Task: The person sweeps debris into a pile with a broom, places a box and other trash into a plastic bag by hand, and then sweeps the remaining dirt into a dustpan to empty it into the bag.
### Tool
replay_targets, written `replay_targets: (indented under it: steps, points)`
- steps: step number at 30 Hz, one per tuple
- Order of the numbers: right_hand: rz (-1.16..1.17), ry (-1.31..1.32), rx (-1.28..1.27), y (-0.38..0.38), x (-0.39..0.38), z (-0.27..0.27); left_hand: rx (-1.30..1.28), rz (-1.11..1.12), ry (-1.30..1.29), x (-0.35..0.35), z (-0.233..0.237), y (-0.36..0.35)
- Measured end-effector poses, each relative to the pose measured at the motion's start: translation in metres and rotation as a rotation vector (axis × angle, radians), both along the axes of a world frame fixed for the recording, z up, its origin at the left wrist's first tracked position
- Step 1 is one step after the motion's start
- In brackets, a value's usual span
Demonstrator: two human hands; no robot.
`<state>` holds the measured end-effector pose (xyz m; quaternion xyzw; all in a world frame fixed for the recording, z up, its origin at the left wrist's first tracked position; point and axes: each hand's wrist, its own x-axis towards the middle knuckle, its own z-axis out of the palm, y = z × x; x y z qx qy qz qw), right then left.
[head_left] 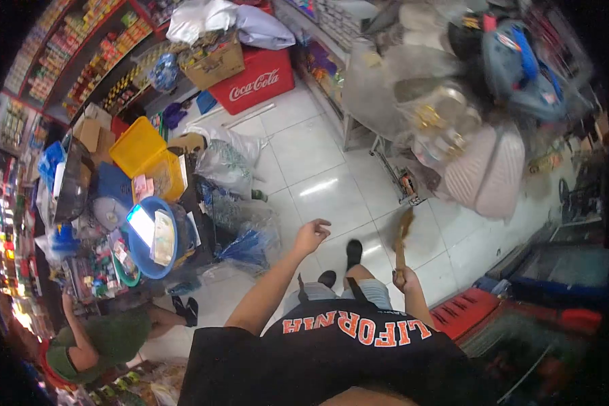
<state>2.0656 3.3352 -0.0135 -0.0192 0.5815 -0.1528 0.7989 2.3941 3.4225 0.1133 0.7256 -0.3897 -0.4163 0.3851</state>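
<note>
Black shirt [331, 358] with orange lettering fills the bottom edge, seen from above. Right hand [407, 278] is clenched around a brown brush [401, 243], blurred; its handle rises from the fist and the bushy tip points away over the white tiled floor [318, 155]. Left hand [311, 235] is lifted ahead of the body, well apart from the brush, fingers loosely curled and holding nothing. Black shoes [353, 253] show between the hands. Clear bags [233, 166] and a blue basin [152, 240] crowd the left. A red crate [463, 310] lies just right of the fist. Another person [95, 338] crouches lower left.
</note>
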Motion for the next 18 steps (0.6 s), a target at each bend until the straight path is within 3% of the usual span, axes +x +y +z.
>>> replay_targets:
  steps: [2,4,6,11,14,17,18]
  points:
    - [-0.006,0.090,0.059,-0.025,0.044,0.011,0.017,0.053,-0.059,0.009,0.005,-0.012]
    - [-0.066,-0.067,0.106,-0.053,0.086,0.020,-0.005,0.071,-0.119,0.020,-0.009,-0.025]
    - [-0.183,-0.411,0.149,-0.082,0.128,0.000,0.077,0.099,-0.122,0.037,-0.017,-0.033]
    - [-0.234,-0.219,0.301,-0.147,0.302,0.066,0.396,0.229,-0.068,0.088,0.014,-0.066]
    - [-0.143,-0.431,0.346,-0.178,0.387,0.073,0.299,0.419,-0.113,0.126,0.023,-0.082]
    - [-0.050,-0.495,0.403,-0.206,0.464,0.114,-0.111,0.715,0.102,0.160,0.021,-0.090]
    - [-0.062,-0.550,0.575,-0.214,0.486,0.137,-0.112,0.733,0.109,0.168,0.031,-0.092]
